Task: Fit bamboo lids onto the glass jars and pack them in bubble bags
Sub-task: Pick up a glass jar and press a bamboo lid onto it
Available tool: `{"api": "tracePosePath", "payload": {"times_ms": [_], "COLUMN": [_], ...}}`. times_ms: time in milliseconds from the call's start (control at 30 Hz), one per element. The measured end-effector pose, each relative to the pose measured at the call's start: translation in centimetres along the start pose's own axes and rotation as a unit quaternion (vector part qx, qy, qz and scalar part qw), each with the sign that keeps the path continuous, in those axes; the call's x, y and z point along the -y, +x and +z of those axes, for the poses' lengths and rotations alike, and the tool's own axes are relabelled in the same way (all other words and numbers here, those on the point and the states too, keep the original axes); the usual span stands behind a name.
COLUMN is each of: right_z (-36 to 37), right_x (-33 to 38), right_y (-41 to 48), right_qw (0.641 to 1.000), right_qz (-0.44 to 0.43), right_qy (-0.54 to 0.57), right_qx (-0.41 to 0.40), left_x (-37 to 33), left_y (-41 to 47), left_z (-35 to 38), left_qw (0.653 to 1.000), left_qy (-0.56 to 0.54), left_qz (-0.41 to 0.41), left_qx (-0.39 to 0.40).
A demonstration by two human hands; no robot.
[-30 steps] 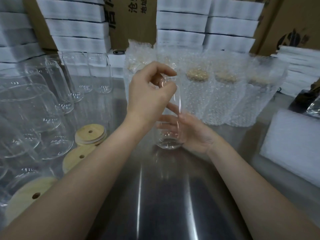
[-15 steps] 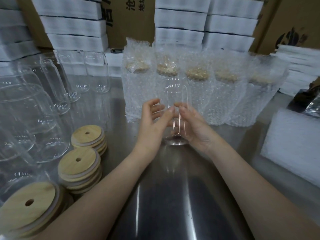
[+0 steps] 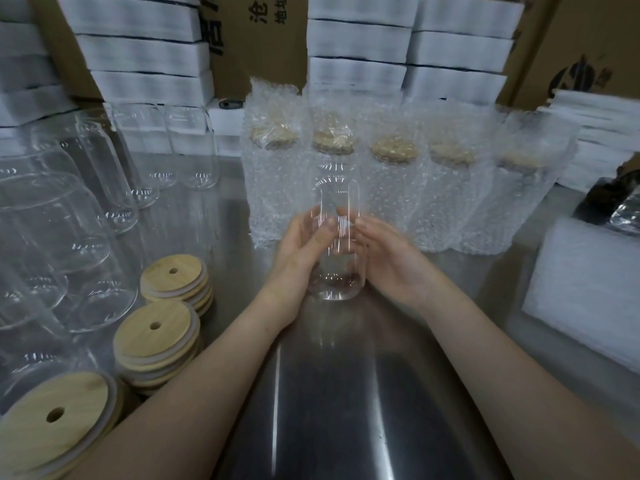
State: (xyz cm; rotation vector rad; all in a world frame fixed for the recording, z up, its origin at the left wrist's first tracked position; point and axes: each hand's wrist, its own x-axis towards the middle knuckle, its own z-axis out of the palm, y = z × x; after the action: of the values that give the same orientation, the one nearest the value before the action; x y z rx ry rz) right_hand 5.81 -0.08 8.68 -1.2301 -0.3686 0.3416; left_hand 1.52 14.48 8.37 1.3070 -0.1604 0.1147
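— Far left?
— Bamboo lids [image 3: 156, 329]: three stacks, loose.
— Centre?
— One glass jar [image 3: 337, 244], upright on the steel table [image 3: 346, 393], no lid. My left hand [image 3: 301, 247] and right hand [image 3: 391, 258] both clasp its walls.
— Handling?
— Probably rigid, slick, breakable. I'd grip mid-body, not the rim.
— Behind, rightward?
— Bagged jars [image 3: 394, 188], one row.

The jar [image 3: 336, 237] was blurry. Lids [image 3: 393, 152] looked fuzzy inside the bags [image 3: 273, 202]. The nearest lid pile [image 3: 69, 410] ran off the bottom edge. The writing [image 3: 259, 16] on the box [image 3: 242, 57] was cut off on top.
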Motion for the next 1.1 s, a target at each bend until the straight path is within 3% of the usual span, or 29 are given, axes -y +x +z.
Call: {"api": "tracePosePath", "payload": {"times_ms": [133, 333, 533, 867, 1100], "right_z": [-0.1, -0.3, 0.1, 1.2, 2.5], "right_x": [-0.1, 0.0, -0.2, -1.8, -0.9], "right_y": [-0.1, -0.2, 0.2, 1.0, 0.7], "right_qw": [1.0, 1.0, 0.991, 0.95, 0.956], "right_qz": [-0.007, -0.024, -0.059, -0.12, -0.149], "right_qy": [0.011, -0.014, -0.099, -0.25, -0.189], "right_qx": [0.007, -0.006, -0.069, -0.144, -0.168], "left_x": [0.3, 0.4, 0.3, 0.8, 0.2], "left_y": [0.2, 0.2, 0.0, 0.0, 0.1], "left_z": [-0.2, -0.2, 0.0, 0.5, 1.0], "left_qw": [0.999, 0.999, 0.99, 0.996, 0.998], "left_qy": [-0.008, 0.047, 0.079, 0.079, 0.032], "left_qz": [-0.014, 0.019, 0.094, 0.042, 0.036], "left_qx": [0.029, -0.017, -0.064, -0.017, -0.041]}}
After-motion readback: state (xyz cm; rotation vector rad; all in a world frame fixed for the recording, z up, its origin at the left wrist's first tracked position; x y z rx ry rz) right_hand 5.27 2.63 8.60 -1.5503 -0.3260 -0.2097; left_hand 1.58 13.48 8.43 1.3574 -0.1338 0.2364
